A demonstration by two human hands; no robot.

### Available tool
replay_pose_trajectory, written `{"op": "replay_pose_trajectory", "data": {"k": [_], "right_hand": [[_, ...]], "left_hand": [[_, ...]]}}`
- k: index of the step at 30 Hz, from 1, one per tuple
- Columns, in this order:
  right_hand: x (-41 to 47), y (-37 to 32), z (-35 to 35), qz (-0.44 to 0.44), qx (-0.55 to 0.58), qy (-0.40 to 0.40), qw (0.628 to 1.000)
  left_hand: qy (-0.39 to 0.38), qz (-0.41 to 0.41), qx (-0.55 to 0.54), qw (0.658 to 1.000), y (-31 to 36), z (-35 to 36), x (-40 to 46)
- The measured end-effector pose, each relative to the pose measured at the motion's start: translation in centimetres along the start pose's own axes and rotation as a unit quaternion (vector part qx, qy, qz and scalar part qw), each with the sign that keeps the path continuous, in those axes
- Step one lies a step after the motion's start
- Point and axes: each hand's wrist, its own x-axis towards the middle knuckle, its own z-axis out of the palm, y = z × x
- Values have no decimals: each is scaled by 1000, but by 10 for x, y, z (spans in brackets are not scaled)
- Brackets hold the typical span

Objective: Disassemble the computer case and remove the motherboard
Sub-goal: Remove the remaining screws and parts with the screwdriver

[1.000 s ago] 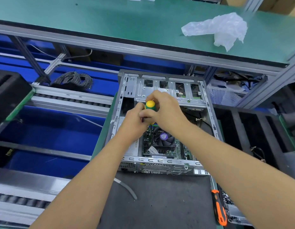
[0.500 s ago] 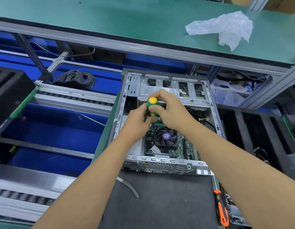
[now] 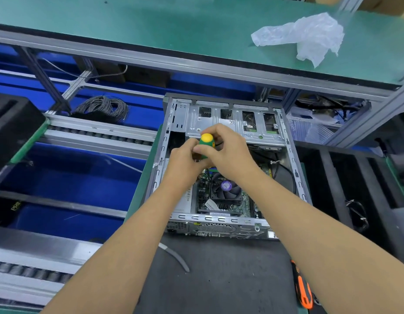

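An open grey computer case (image 3: 293, 159) lies flat on a dark mat. Inside it sits the green motherboard (image 3: 246, 207) with a black CPU fan (image 3: 227, 189) that has a purple centre label. A screwdriver (image 3: 206, 141) with a green handle and yellow cap stands upright over the board's upper left part. My right hand (image 3: 228, 152) grips its handle from the right. My left hand (image 3: 185, 164) holds it lower down from the left, fingers curled round it. Both hands hide the shaft and tip.
A silver drive cage (image 3: 232, 123) fills the case's far end. An orange-and-black tool (image 3: 301, 288) lies on the mat (image 3: 219, 279) at the lower right. A crumpled plastic bag (image 3: 305, 37) rests on the green upper shelf (image 3: 151, 26). Coiled grey cable (image 3: 103, 107) and roller rails (image 3: 99, 134) lie left.
Both hands keep hold of the screwdriver at the same spot in the case; my right hand's fingers have shifted slightly on the handle. The view has drifted a little.
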Motion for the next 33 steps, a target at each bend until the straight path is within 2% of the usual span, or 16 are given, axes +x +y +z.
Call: {"op": "replay_pose_trajectory", "data": {"k": [5,10,12,15,18,21,24,27,30,33], "right_hand": [[1,-1,-12,19,-56,-48,997],[-2,-3,-10,-13,-88,-62,994],[-3,-3,-8,-6,-68,-48,996],[0,-2,-7,33,30,23,999],[2,-1,-5,30,39,14,999],[1,3,-13,18,24,-1,1000],[2,5,-17,25,-45,-34,998],[0,2,-13,39,-65,-61,995],[-2,0,-12,0,-76,-79,994],[1,-2,-10,6,-24,-33,999]], "left_hand": [[-63,13,-25,998,-2,-3,-1],[-42,-3,-5,999,-3,0,0],[-24,-8,7,1000,-3,2,-1],[-1,-28,-2,1000,-3,5,0],[1,-51,-33,998,-4,4,3],[-43,-12,-55,997,-2,1,2],[-75,12,-37,996,-3,0,0],[-49,-2,-11,999,-3,1,2],[-21,-4,14,1000,-1,1,0],[-18,-11,14,1000,2,4,-1]]}}
